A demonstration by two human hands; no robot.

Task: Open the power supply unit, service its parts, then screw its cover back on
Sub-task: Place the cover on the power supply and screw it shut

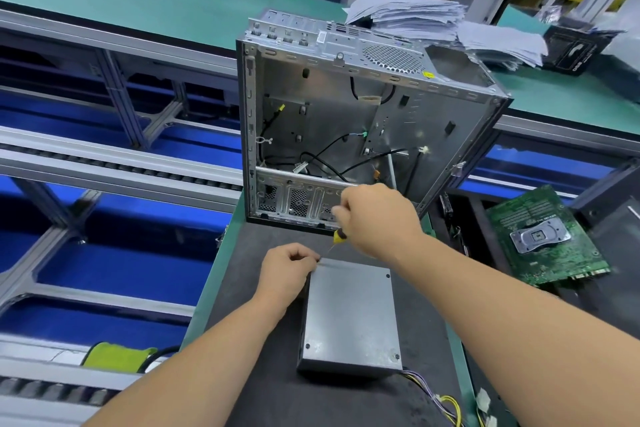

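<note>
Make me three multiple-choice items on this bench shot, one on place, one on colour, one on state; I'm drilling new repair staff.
1. Where is the motherboard?
A. right of the case
B. inside the case
C. on the PSU

2. What colour is the screwdriver handle?
A. red
B. yellow and black
C. blue

3. How is the PSU cover?
A. off
B. half raised
C. on

Answers:
1 A, it lies on the bench beside the case.
2 B, it shows below the right hand.
3 C, it sits flat while the left hand pinches at its corner.
</note>
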